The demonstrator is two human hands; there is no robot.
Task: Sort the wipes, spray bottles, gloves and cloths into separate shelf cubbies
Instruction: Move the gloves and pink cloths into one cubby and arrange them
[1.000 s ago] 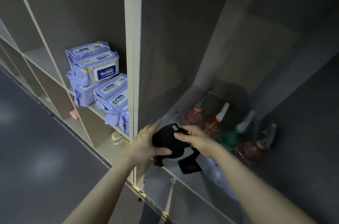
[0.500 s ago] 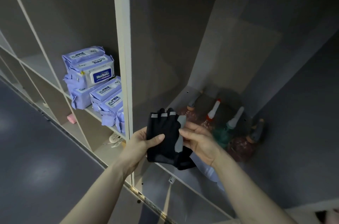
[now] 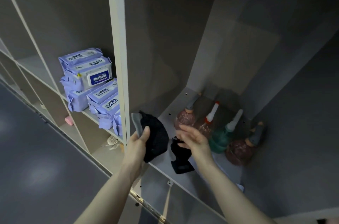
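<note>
My left hand grips a black glove with a grey edge just in front of the white upright post. My right hand hovers with fingers spread over a second black glove that lies on the shelf board; whether it touches that glove I cannot tell. Behind it lie several spray bottles: two brownish ones, a green one and another brownish one. Purple wipe packs are stacked in the cubby to the left.
A small pink object and a pale bundle lie in lower cubbies on the left. Something white shows on the shelf beside my right forearm. Grey floor stretches out at lower left.
The two hands held the gloves together before. Now they have parted: my left hand carries one glove leftward, while the other glove lies on the shelf under my right hand.
</note>
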